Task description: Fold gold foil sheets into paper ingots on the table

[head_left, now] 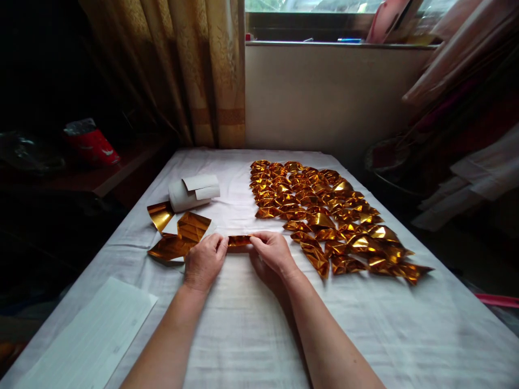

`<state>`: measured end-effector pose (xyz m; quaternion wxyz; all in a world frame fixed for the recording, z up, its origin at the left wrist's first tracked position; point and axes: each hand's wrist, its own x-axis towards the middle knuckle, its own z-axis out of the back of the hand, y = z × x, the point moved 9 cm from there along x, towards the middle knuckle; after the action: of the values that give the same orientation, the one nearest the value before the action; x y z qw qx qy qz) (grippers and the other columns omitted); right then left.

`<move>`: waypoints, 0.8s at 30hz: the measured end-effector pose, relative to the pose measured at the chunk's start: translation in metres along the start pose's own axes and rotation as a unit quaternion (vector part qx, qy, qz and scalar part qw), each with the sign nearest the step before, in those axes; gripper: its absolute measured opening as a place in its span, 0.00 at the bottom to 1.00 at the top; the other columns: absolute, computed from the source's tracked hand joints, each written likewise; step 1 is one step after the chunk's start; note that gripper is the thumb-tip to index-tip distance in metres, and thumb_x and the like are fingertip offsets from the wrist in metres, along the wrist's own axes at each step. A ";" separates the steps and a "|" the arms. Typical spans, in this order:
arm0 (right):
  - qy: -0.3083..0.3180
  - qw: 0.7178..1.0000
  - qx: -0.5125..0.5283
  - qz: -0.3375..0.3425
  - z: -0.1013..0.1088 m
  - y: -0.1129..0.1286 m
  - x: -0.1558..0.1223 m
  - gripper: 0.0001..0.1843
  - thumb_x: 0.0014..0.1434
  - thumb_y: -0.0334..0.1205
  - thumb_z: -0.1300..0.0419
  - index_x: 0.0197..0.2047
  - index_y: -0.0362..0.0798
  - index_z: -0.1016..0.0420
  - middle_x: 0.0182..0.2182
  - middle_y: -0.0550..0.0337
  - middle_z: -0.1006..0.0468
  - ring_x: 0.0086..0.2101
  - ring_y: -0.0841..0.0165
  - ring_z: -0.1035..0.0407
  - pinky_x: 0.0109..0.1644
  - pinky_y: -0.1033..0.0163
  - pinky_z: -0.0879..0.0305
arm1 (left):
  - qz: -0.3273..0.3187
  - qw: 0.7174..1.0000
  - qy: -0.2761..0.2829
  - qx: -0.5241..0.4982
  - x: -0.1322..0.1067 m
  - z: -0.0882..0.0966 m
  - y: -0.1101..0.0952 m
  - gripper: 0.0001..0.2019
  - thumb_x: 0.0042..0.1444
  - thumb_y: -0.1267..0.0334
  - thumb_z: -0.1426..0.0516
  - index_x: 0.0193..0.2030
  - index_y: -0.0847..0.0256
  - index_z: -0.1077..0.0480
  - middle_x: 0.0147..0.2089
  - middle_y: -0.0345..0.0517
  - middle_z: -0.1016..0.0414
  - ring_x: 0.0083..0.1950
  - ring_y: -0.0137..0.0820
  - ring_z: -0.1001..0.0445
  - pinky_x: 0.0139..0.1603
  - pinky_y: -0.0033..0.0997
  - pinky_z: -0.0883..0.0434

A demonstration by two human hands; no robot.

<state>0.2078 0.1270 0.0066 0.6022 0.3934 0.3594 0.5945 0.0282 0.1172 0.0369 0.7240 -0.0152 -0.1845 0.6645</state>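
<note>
At a cloth-covered counter [251, 340], a left hand [206, 260] and a right hand [275, 251] are pinching opposite ends of a folded gold foil strip [239, 241], which is lying between loose foil sheets [193, 228] on the left and rows of finished-looking gold pieces [320, 219] on the right. Pressing evenly and matching both ends is probably serving the creases best; squeezing hard would risk crumpling. No brand or label is showing legibly; a red packet [92, 143] is bearing pale markings too blurred to read.
</note>
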 end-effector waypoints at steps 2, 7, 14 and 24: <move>-0.013 1.000 -0.017 -0.011 0.004 0.002 -0.001 0.12 0.55 0.38 0.44 0.35 0.50 0.17 0.31 0.61 0.16 0.32 0.67 0.24 0.37 0.67 0.34 | -0.006 1.000 -0.007 -0.004 -0.001 0.000 0.000 0.14 0.65 0.56 0.50 0.34 0.56 0.26 0.32 0.42 0.22 0.33 0.32 0.25 0.30 0.28 0.41; -0.041 0.993 -0.110 -0.026 0.014 0.004 -0.003 0.10 0.57 0.42 0.41 0.31 0.51 0.18 0.29 0.60 0.17 0.31 0.66 0.25 0.36 0.65 0.35 | -0.004 1.000 -0.028 -0.005 -0.002 0.000 0.002 0.14 0.65 0.56 0.49 0.33 0.56 0.27 0.31 0.41 0.22 0.32 0.31 0.26 0.30 0.28 0.43; -0.046 0.981 -0.183 0.051 0.010 0.008 -0.003 0.13 0.61 0.42 0.45 0.32 0.52 0.19 0.32 0.59 0.17 0.33 0.67 0.25 0.38 0.67 0.37 | -0.029 0.999 -0.029 0.013 -0.002 -0.003 -0.002 0.14 0.66 0.58 0.50 0.33 0.56 0.27 0.32 0.41 0.21 0.33 0.32 0.25 0.31 0.29 0.41; 0.002 0.958 -0.235 0.166 -0.007 0.027 -0.012 0.15 0.65 0.40 0.49 0.31 0.50 0.23 0.28 0.59 0.24 0.31 0.70 0.30 0.36 0.67 0.41 | -0.020 0.999 -0.024 0.038 -0.001 -0.005 0.001 0.15 0.67 0.58 0.52 0.37 0.57 0.27 0.34 0.44 0.21 0.34 0.34 0.25 0.32 0.30 0.39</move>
<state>0.1891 0.1149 0.0270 0.5696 0.2936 0.1407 0.7547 0.0287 0.1177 0.0316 0.7325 0.0316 -0.1763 0.6568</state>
